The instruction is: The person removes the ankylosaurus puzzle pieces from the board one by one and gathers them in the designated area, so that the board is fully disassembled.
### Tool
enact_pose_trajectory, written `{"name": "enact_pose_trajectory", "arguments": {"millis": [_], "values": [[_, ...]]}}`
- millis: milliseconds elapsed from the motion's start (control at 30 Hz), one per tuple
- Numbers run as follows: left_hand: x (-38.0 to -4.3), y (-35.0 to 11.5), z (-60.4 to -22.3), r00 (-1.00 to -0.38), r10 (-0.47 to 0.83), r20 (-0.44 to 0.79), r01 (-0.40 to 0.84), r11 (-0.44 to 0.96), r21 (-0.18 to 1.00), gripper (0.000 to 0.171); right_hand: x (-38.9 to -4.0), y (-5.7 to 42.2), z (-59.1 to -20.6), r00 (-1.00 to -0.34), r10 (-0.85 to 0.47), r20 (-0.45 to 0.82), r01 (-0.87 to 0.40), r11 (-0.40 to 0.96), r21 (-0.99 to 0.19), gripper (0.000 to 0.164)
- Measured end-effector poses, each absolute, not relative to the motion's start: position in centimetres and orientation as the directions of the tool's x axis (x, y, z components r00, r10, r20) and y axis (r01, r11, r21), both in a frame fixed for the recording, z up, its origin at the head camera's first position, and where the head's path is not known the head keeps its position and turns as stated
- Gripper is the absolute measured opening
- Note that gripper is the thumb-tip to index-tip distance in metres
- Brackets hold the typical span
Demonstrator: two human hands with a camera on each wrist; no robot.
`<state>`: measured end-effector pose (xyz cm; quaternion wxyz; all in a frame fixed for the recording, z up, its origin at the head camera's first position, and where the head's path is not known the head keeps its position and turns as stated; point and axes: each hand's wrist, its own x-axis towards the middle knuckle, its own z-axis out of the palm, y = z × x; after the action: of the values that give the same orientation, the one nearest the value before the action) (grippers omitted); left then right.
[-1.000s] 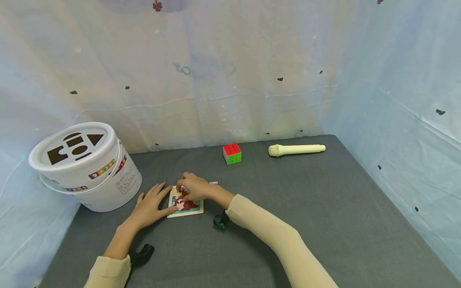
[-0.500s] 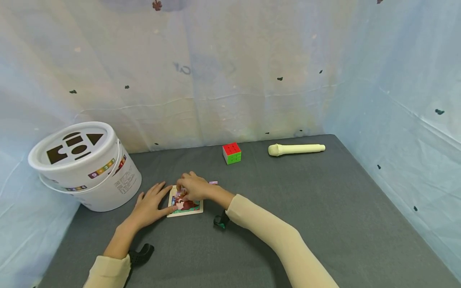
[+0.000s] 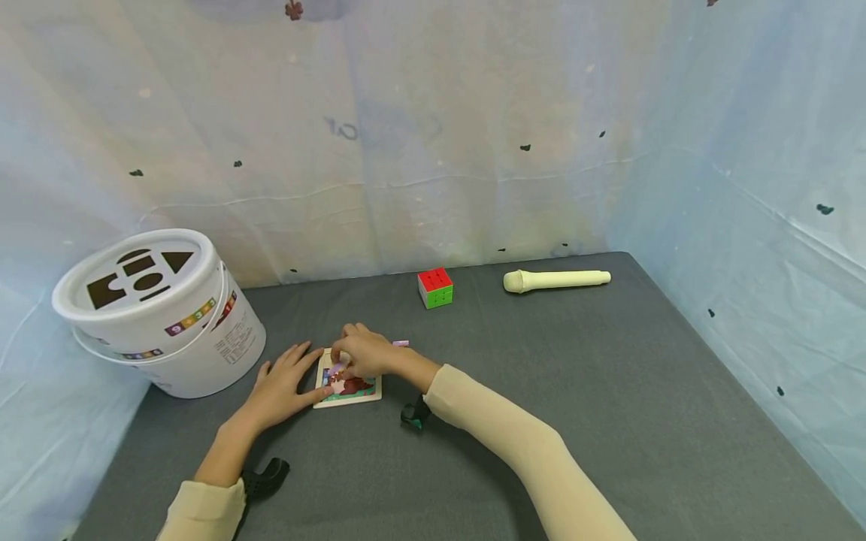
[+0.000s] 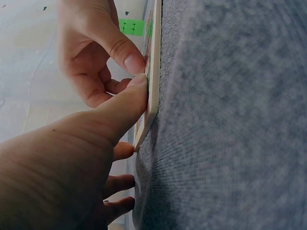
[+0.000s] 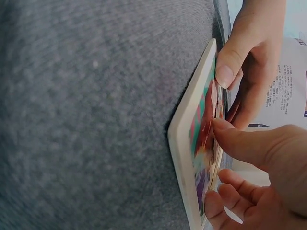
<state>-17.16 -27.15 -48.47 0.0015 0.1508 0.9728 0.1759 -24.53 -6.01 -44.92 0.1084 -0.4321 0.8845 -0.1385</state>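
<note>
picture board [image 5: 181,134], left hand [image 3: 279,392] resting on it, right hand [image 3: 365,353] curled, hold unclear, pale rod [image 3: 557,280] in head view only

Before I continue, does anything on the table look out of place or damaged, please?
A small pink strip lies on the grey cloth, outside the framed picture puzzle; it might be a loose piece, but too little shows to tell. No spill or damage is visible.

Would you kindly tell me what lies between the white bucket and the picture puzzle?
In the head view, the left hand and some grey cloth lie between the white bucket and the picture puzzle; the thumb touches the puzzle.
</note>
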Motion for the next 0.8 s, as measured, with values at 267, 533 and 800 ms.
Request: {"name": "enact_pose_trajectory", "arguments": {"millis": [267,533,800], "values": [[-17.11,-27.11,-48.40,-0.955,0.292,0.048,0.290,0.893,0.343,0.087,-24.58,-5.99,-44.99,-0.609,-0.790,-0.072,-0.718,0.587,-0.374,0.021],[-17.00,-27.00,-48.42,-0.955,0.291,0.057,0.293,0.893,0.341,0.086,-24.46,-5.76,-45.11,-0.576,-0.814,-0.079,-0.655,0.517,-0.551,0.017],[-16.97,-26.88,-48.29,-0.953,0.297,0.066,0.301,0.888,0.348,0.086,-24.98,-5.03,-45.17,-0.562,-0.826,-0.040,-0.555,0.413,-0.722,0.014]]}}
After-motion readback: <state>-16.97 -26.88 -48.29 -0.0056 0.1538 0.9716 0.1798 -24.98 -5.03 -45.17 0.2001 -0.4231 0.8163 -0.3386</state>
